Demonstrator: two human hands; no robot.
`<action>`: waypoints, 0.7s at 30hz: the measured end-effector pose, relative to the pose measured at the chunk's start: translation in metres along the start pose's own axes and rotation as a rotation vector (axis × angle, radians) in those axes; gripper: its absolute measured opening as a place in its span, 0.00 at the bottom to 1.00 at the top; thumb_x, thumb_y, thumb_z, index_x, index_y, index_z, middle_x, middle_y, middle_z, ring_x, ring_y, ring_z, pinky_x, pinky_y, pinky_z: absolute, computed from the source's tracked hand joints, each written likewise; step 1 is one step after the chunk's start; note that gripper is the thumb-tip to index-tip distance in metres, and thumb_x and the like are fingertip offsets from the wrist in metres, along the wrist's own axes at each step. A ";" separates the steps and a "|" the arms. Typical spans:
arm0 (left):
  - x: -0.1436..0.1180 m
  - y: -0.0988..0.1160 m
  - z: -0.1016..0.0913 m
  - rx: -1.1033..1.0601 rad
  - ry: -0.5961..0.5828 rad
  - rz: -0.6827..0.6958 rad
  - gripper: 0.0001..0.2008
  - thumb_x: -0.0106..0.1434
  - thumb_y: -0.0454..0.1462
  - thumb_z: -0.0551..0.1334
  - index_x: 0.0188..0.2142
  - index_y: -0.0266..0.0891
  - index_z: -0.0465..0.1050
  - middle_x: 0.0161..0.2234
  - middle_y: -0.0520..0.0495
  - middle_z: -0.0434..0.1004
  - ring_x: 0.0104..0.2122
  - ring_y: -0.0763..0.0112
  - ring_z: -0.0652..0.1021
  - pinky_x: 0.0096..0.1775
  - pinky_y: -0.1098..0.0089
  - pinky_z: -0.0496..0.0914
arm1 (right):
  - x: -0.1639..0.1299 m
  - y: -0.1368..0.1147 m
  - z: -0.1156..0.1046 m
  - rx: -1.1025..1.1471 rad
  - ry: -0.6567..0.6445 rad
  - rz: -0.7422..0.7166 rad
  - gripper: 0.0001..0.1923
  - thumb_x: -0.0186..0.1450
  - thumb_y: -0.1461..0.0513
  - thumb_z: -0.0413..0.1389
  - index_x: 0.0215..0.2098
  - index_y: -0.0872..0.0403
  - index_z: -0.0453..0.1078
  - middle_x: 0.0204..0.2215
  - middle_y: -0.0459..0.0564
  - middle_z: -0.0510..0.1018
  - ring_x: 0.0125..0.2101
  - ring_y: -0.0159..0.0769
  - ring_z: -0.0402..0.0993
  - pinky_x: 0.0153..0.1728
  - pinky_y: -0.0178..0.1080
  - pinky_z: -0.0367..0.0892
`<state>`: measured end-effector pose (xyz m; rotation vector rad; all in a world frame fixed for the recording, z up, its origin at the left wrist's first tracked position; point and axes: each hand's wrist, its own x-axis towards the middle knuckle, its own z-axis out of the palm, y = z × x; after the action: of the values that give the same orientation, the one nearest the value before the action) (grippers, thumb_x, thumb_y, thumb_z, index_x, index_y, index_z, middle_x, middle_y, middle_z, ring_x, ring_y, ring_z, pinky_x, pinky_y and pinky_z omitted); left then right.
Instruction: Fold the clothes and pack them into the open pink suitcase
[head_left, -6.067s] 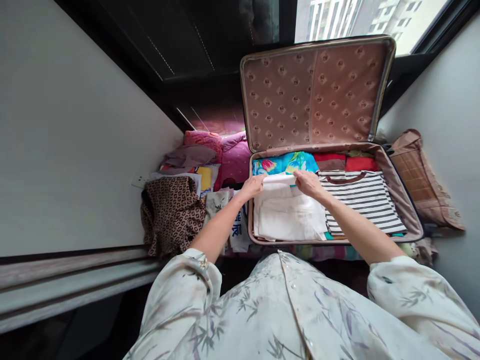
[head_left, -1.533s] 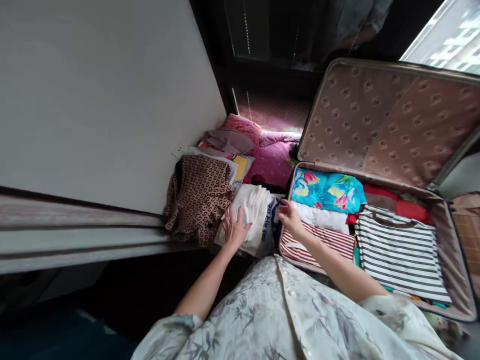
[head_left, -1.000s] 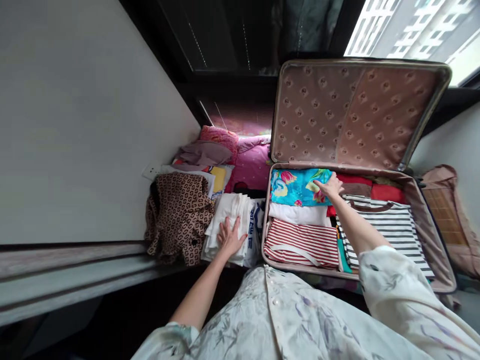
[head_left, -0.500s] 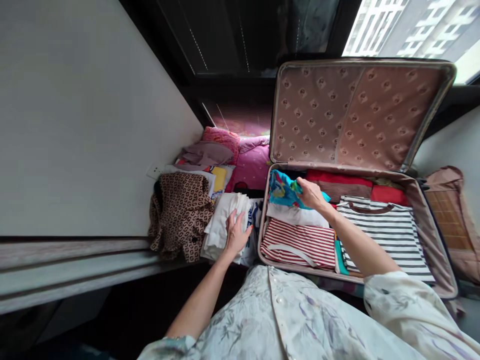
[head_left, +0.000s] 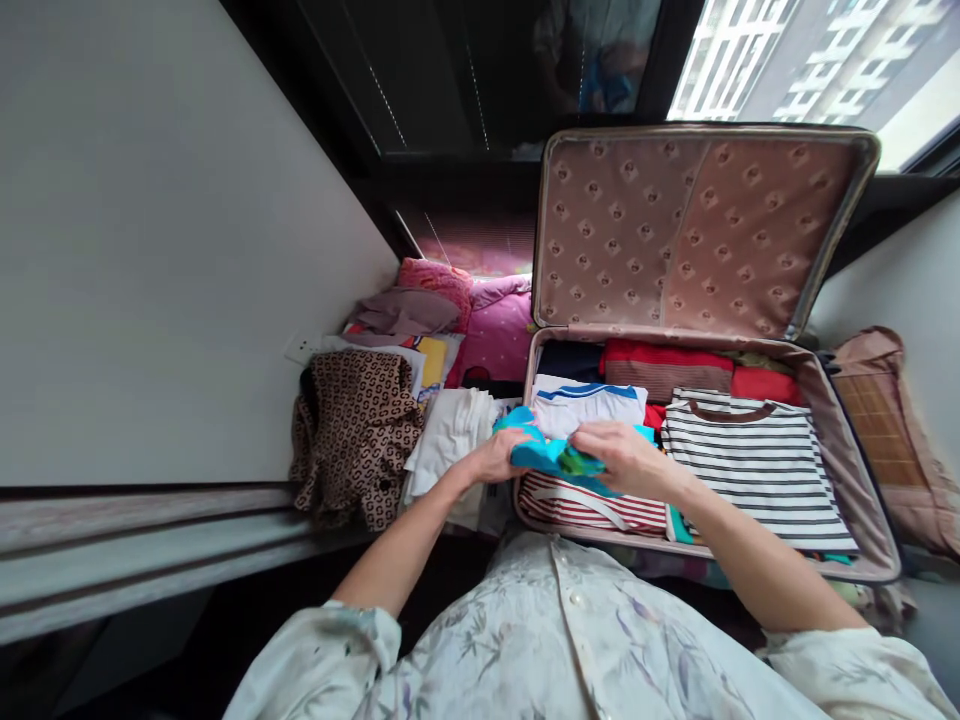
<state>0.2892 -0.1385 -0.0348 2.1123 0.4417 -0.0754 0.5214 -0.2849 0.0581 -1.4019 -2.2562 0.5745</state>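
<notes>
Both hands grip a bright blue patterned cloth garment (head_left: 541, 455), held above the left part of an open suitcase (head_left: 883, 500). My left hand (head_left: 501, 456) is closed on its left end, and my right hand (head_left: 616, 456) pinches its right side near a green patch. Below the garment lies a folded red-and-white striped garment (head_left: 559, 502). Just behind it is a folded white garment with a blue stripe (head_left: 589, 402). To the right sits a folded black-and-white striped shirt (head_left: 754, 470). A stack of folded white clothes (head_left: 450, 435) lies beside my left hand, outside the suitcase.
The suitcase lid (head_left: 697, 235) stands upright against the window. A brown patterned garment (head_left: 360, 430) and a pink polka-dot cloth (head_left: 495, 335) lie to the left. Red folded clothes (head_left: 664, 368) fill the suitcase's back. A brownish bag (head_left: 885, 430) stands at right.
My right hand has lifted the blue garment off the white one and brought it nearer and left. My left hand has moved from the white stack and taken hold of it.
</notes>
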 end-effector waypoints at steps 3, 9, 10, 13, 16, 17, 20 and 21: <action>-0.048 0.014 -0.001 -0.291 0.059 -0.136 0.19 0.61 0.49 0.65 0.43 0.36 0.76 0.34 0.47 0.80 0.34 0.66 0.78 0.40 0.69 0.73 | 0.009 0.005 -0.020 0.105 0.065 0.056 0.03 0.66 0.62 0.55 0.35 0.52 0.64 0.27 0.46 0.71 0.28 0.32 0.65 0.30 0.34 0.55; -0.123 -0.006 0.014 -0.493 0.310 -0.428 0.27 0.53 0.53 0.71 0.44 0.36 0.76 0.37 0.46 0.82 0.37 0.60 0.80 0.42 0.64 0.76 | 0.100 0.010 0.002 0.160 -0.056 0.067 0.12 0.58 0.62 0.61 0.41 0.53 0.69 0.29 0.45 0.74 0.28 0.31 0.65 0.31 0.34 0.56; -0.131 -0.017 0.021 -0.513 0.365 -0.473 0.28 0.51 0.53 0.71 0.44 0.36 0.76 0.39 0.45 0.83 0.40 0.57 0.81 0.45 0.61 0.77 | 0.121 0.011 0.012 0.194 -0.066 0.077 0.13 0.59 0.62 0.61 0.42 0.53 0.71 0.29 0.45 0.74 0.29 0.31 0.66 0.31 0.34 0.57; -0.146 -0.053 0.043 -0.657 0.511 -0.543 0.32 0.51 0.54 0.71 0.48 0.35 0.76 0.46 0.40 0.83 0.47 0.52 0.82 0.51 0.57 0.76 | 0.174 0.014 0.047 0.316 0.002 0.168 0.13 0.66 0.58 0.59 0.48 0.54 0.74 0.35 0.46 0.78 0.33 0.32 0.70 0.35 0.34 0.64; -0.142 -0.086 0.054 -0.744 0.592 -0.621 0.32 0.54 0.50 0.71 0.54 0.34 0.73 0.51 0.38 0.82 0.50 0.52 0.81 0.52 0.55 0.76 | 0.205 0.018 0.077 0.343 0.078 0.240 0.18 0.72 0.55 0.57 0.55 0.56 0.71 0.47 0.50 0.78 0.43 0.37 0.74 0.45 0.43 0.73; -0.138 -0.096 0.056 -0.685 0.624 -0.684 0.31 0.55 0.46 0.71 0.55 0.34 0.72 0.51 0.37 0.81 0.51 0.52 0.81 0.53 0.55 0.75 | 0.210 0.020 0.085 0.333 0.082 0.249 0.19 0.73 0.55 0.57 0.57 0.57 0.70 0.51 0.52 0.76 0.46 0.39 0.75 0.48 0.47 0.73; -0.129 -0.121 0.057 -0.375 0.705 -0.892 0.26 0.57 0.37 0.70 0.54 0.34 0.72 0.50 0.36 0.82 0.52 0.52 0.80 0.55 0.54 0.73 | 0.211 0.027 0.102 0.300 0.091 0.290 0.22 0.72 0.55 0.58 0.60 0.56 0.67 0.57 0.57 0.73 0.51 0.42 0.75 0.50 0.51 0.74; -0.128 -0.126 0.059 -0.297 0.718 -0.924 0.25 0.57 0.35 0.69 0.54 0.34 0.72 0.49 0.37 0.82 0.52 0.53 0.80 0.55 0.54 0.73 | 0.205 0.031 0.106 0.285 0.090 0.305 0.22 0.72 0.55 0.58 0.60 0.56 0.67 0.57 0.56 0.73 0.51 0.42 0.74 0.50 0.51 0.74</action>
<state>0.1338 -0.1613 -0.1402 1.4346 1.7100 0.2150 0.4033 -0.0992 -0.0193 -1.5945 -1.8169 0.8731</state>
